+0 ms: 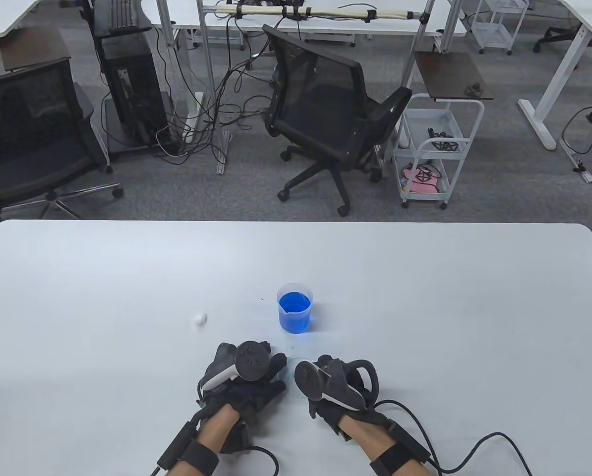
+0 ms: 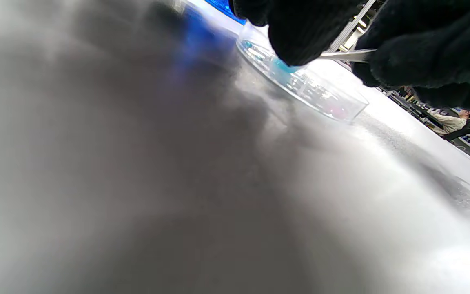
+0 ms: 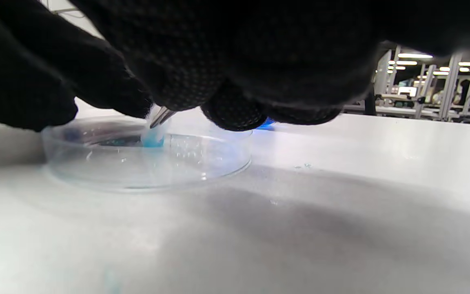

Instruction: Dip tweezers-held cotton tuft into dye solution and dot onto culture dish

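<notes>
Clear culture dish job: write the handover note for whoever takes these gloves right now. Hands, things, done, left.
Right hand: grip on the thin metal tweezers, which pinch a blue-stained cotton tuft inside the clear round culture dish.
Left hand: fingers at the dish's edge; whether they press it, I cannot tell.
Clear beaker of blue dye: stands on the white table beyond the hands.
Small white cotton ball: loose on the table, left of the beaker.
Done: tuft dipped, now in the dish.
Left: probably more dots; re-dip if the colour fades.
</notes>
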`<state>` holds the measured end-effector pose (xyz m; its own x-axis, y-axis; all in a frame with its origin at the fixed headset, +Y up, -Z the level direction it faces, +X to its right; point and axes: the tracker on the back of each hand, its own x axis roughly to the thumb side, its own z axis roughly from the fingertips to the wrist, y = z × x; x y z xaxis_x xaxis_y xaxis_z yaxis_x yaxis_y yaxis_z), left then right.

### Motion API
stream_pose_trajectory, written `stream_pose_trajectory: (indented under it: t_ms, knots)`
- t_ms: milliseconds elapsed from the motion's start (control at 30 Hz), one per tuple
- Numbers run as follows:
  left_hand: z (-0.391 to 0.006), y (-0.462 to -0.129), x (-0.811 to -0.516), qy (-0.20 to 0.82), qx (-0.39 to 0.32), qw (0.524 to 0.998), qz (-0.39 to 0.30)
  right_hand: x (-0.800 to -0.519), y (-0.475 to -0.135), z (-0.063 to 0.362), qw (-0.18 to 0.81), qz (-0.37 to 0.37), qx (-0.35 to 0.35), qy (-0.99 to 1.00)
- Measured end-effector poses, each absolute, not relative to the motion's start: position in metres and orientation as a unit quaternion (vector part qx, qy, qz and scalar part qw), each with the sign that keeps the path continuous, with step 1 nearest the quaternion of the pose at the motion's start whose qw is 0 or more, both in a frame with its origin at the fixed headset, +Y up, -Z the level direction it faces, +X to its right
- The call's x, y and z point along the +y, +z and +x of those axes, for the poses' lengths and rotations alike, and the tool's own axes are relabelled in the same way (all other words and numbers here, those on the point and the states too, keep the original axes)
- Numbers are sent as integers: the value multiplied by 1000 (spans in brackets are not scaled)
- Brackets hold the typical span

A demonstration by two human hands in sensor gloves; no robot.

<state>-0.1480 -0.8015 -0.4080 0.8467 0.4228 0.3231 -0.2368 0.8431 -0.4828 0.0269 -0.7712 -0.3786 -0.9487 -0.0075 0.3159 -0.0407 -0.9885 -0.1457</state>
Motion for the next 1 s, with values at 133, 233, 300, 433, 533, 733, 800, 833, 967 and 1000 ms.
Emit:
stream_pose_trajectory:
  t_ms: [133,233,300,433,533,733,800,833,967,1000]
  knots:
    - [-148,-407,-802,185,-208,934,-223,-770,-378,27,13,153,-89,984]
    - [-147,-408,-801,183,-207,934,-224,-758,-379,35,29,134,-120,983]
    - [-146,-407,-800,181,-206,935,-225,-750,-379,41,40,123,-132,983]
    - [-146,-408,-800,180,-207,935,-226,-752,-382,46,39,116,-126,984]
    - [-146,-408,-800,181,-205,934,-228,-765,-384,41,16,122,-102,987]
    - [-146,-408,-799,180,-204,935,-230,-775,-384,37,-4,125,-93,988]
    - [-146,-408,-799,179,-204,935,-230,-769,-384,40,4,119,-101,988]
    - [-146,-408,-799,179,-203,935,-230,-764,-383,43,11,115,-109,987]
    - [-146,-408,-799,177,-203,935,-230,-748,-378,51,28,106,-131,985]
    - [-146,-408,-799,177,-202,935,-231,-747,-376,52,28,106,-133,985]
